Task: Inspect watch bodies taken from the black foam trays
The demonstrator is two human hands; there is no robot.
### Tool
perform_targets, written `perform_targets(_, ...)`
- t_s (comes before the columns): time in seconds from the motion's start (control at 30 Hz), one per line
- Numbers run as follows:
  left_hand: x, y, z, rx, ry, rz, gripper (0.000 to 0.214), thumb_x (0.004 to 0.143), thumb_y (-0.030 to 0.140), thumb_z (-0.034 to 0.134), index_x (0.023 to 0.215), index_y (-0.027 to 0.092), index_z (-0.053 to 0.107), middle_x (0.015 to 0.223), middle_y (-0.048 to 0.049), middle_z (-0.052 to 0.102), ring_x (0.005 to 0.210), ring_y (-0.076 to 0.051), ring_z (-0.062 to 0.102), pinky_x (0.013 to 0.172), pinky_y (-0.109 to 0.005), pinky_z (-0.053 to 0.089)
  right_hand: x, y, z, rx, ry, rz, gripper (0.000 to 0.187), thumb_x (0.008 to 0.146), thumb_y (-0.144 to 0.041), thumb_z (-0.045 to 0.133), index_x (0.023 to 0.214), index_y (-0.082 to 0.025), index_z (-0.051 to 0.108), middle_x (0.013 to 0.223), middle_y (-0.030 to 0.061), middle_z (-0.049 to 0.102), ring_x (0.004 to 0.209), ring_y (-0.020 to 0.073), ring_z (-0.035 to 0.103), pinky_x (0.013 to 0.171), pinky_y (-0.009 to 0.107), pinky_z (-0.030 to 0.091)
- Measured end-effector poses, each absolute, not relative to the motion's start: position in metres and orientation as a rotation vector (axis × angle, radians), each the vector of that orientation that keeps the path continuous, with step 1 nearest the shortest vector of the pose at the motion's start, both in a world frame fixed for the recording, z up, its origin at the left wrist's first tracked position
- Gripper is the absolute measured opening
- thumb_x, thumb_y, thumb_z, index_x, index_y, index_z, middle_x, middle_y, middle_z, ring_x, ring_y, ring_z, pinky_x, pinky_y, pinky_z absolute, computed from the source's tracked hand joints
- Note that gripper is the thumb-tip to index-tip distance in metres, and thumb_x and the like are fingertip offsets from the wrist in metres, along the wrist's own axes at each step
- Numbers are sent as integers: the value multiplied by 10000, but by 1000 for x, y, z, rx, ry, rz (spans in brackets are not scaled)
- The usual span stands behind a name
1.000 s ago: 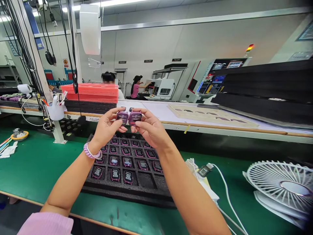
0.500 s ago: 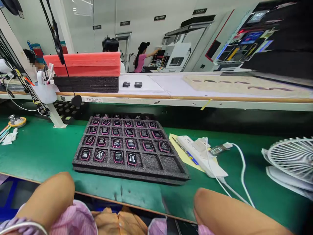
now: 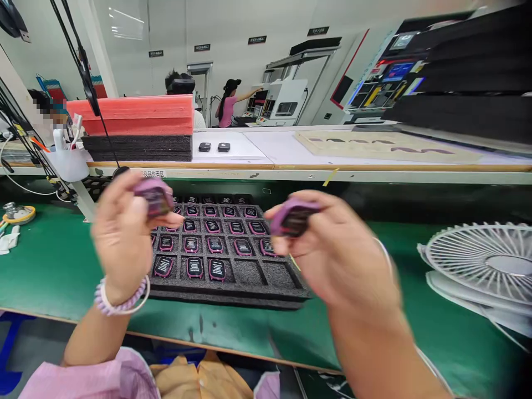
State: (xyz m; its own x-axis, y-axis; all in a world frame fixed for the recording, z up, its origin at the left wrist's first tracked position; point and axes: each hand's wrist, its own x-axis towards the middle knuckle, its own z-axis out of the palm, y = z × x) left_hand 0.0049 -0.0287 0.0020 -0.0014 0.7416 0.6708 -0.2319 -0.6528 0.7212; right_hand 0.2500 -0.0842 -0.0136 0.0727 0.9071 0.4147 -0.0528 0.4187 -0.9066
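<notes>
Stretching across the view, the green table (image 3: 50, 266) carries a black foam tray (image 3: 266, 277) filled with rows of purple watch bodies, and a white fan (image 3: 482, 266) lies at the right. Above the tray, the left hand (image 3: 120, 238) pinches one purple watch body (image 3: 154, 195) in its fingertips, and the right hand (image 3: 336, 255) grips another watch body (image 3: 293, 217); both are blurred.
</notes>
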Motion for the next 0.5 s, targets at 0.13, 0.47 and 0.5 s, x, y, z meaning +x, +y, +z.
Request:
perform_targets(0.13, 49, -20, -35, 1468, 616, 1235, 304, 843, 292, 705, 1105, 175, 607, 867, -8, 646, 516, -66, 595, 469, -168, 548, 253, -67, -53, -910, -1200, 1111, 445, 781, -471, 887, 1011, -226, 596, 858, 35, 644, 509, 138, 493, 448, 255, 423)
perform_targets(0.47, 105, -20, -103, 1679, 682, 629, 575, 817, 162, 683, 1348, 220, 468, 1062, -72, 632, 751, -164, 662, 746, -358, 596, 311, -92, -106, -1087, -1208, 1259, 632, 858, -360, 768, 1389, -263, 440, 945, 34, 619, 723, 209, 633, 692, 344, 539)
perform_targets(0.5, 108, -20, -105, 1843, 749, 621, 544, 821, 168, 703, 1323, 210, 498, 1030, -67, 639, 818, -193, 651, 818, -404, 583, 316, -93, -110, -1131, -1253, 1216, 624, 870, -376, 758, 1391, -260, 435, 955, 40, 612, 727, 215, 631, 701, 358, 544)
